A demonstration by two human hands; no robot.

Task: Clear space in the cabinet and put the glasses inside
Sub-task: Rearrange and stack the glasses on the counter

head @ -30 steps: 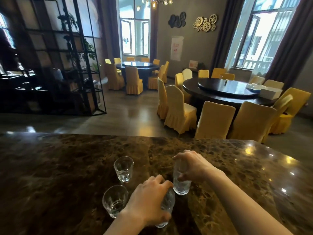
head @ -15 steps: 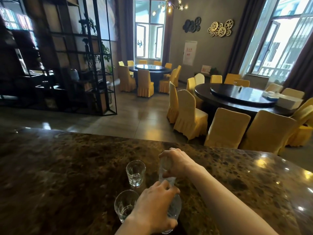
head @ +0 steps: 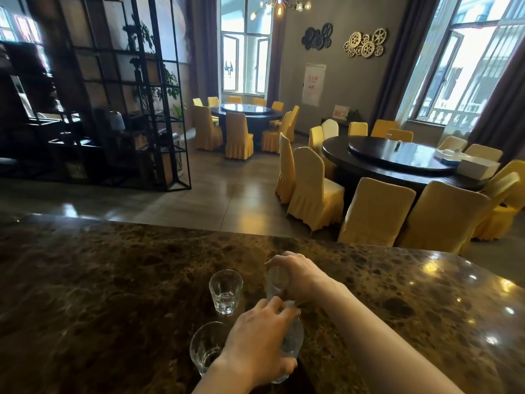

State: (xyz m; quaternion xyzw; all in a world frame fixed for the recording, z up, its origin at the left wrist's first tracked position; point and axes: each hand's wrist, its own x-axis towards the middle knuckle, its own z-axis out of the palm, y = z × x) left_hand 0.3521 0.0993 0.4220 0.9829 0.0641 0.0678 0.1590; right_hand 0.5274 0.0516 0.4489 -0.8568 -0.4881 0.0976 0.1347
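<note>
Several small clear glasses stand on a dark marble counter (head: 113, 280). My left hand (head: 255, 342) grips the near right glass (head: 291, 342) from above, near the counter's front. My right hand (head: 298, 275) holds the far right glass (head: 277, 282) by its rim, just beyond and close over the left one. Two free glasses stand to the left: the far one (head: 225, 291) upright, and the near one (head: 206, 348) partly behind my left wrist. No cabinet is in view.
Beyond the counter's far edge lies a dining room: a black metal shelf unit (head: 119, 95) at left, round dark tables (head: 403, 157) with yellow-covered chairs (head: 315, 189) at centre and right. The counter stretches wide on both sides of the glasses.
My right hand has brought its glass nearer to the one in my left hand. The view has tilted up and shifted a little; the two free glasses have stayed in place.
</note>
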